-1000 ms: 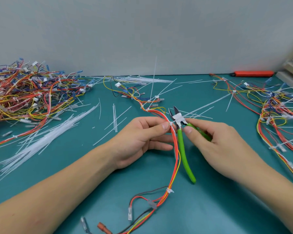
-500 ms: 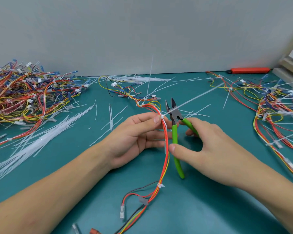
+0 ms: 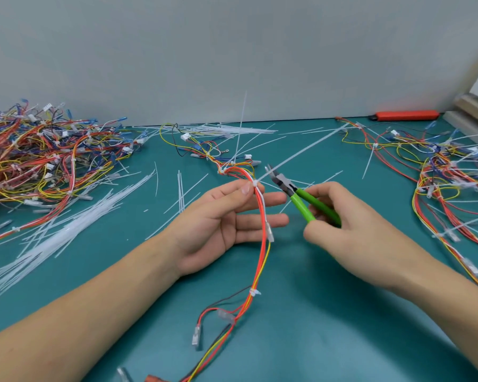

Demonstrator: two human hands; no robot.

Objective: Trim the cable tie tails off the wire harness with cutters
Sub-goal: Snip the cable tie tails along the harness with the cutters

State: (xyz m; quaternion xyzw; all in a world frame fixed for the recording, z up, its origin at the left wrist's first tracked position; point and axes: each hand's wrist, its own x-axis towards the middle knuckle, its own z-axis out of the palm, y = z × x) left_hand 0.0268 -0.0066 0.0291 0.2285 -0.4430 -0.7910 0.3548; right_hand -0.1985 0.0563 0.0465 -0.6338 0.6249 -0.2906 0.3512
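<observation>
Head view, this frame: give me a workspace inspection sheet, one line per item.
Surface: teal mat.
Job's things: wire harness; its cable tie has an uncut tail; green-handled cutters, blades apart.
Clutter: loose tie strips; harness piles left and right.
Grippers: left hand pinches the harness at the tie; right hand grips the cutters.
Cables: nothing seen beyond harness wires.
Surroundings: grey wall; orange tool.

Glossy green plastic-handled cutters (image 3: 301,201), dull metal tips; matt teal table (image 3: 301,312).
</observation>
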